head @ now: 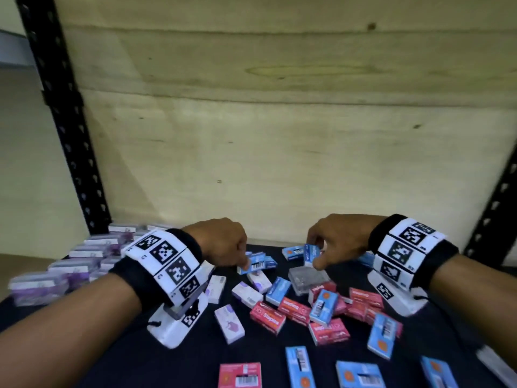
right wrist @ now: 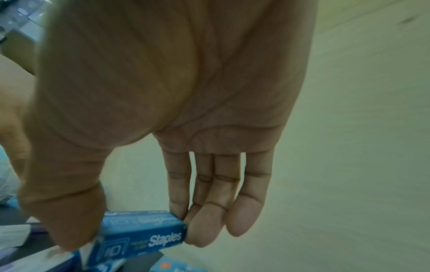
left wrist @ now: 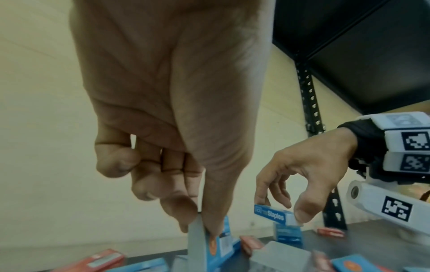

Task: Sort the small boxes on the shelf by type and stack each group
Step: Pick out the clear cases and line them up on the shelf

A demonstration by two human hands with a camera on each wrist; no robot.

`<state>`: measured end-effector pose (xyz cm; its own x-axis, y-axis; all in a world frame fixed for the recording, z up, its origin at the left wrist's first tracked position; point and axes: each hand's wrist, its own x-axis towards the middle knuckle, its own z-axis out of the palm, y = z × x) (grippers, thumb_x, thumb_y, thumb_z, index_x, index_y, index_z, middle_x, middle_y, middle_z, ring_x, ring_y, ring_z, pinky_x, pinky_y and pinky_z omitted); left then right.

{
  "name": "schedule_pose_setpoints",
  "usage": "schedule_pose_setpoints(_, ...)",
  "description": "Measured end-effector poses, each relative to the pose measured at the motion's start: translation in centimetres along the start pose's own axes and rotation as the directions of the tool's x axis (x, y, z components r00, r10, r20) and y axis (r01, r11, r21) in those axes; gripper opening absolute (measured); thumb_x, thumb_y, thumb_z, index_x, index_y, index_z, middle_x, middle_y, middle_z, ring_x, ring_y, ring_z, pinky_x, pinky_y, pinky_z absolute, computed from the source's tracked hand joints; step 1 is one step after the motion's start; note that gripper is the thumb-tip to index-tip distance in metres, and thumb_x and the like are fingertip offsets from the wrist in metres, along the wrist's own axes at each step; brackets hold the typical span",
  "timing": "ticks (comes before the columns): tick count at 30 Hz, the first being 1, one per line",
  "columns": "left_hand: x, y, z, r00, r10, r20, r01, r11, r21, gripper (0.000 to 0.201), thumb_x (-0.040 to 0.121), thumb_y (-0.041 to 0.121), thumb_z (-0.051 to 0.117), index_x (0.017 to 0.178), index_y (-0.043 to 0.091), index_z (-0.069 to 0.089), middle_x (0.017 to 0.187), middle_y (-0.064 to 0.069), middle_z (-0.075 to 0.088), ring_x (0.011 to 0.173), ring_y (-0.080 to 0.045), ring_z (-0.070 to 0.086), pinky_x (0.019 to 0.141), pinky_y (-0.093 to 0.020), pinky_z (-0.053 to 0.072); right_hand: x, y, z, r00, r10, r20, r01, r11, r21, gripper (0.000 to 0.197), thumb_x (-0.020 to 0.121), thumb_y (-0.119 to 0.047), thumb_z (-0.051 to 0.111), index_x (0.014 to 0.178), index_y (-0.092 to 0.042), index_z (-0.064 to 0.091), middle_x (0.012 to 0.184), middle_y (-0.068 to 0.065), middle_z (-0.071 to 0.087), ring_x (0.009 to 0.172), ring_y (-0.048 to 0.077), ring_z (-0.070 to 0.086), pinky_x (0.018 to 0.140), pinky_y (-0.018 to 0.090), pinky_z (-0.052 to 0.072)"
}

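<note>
Right fingers (right wrist: 204, 226): I pinch a blue box (right wrist: 142, 237) end to end, lifted just above another blue one, I judge to stack it.
Left fingers (left wrist: 184, 211): I pinch a second blue box (head: 253, 263) on edge.
Shelf (head: 167, 365): red boxes (head: 293, 309) and white boxes (head: 246, 294) lie scattered; purple stacks (head: 84, 261) far left.

Left hand (left wrist: 172, 114) pinches an upright blue box (left wrist: 218, 244) — right hand (left wrist: 300, 171) grips another blue staples box (left wrist: 274, 216).

Head view looks down at the shelf (head: 156, 359); wrist views sit close, sharing its boxes.
</note>
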<state>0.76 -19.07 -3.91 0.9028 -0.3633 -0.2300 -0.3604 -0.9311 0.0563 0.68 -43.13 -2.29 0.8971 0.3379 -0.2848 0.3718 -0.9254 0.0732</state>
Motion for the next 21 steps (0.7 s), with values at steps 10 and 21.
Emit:
schedule_pose_setpoints(10, 0.3, 4.3, 1.8, 0.988, 0.142, 0.063, -0.136, 0.986, -0.094, 0.027, 0.088, 0.047, 0.066, 0.090, 0.021, 0.070, 0.090, 0.007, 0.073, 0.081, -0.011, 0.063, 0.071, -0.027, 0.048, -2.3, 0.5, 2.7, 0.999, 0.001, 0.047, -0.002, 0.999, 0.039, 0.055, 0.081, -0.057, 0.066, 0.123, -0.022, 0.060, 0.114, -0.003, 0.066, 0.098, 0.017, 0.062, 0.088, 0.036, 0.053)
schedule_pose_setpoints(21, 5.5, 7.7, 0.0, 0.984, 0.172, -0.050, -0.177, 0.977, -0.116, 0.032, 0.091, 0.044, 0.063, 0.103, 0.015, 0.071, 0.100, 0.000, 0.070, 0.094, -0.019, 0.063, 0.084, -0.036, 0.053, -2.4, 5.4, 3.1, 0.986, 0.162, 0.043, -0.161, 0.987, -0.018, 0.050, 0.081, -0.050, 0.069, 0.121, -0.020, 0.061, 0.110, -0.001, 0.065, 0.095, 0.018, 0.063, 0.086, 0.038, 0.055)
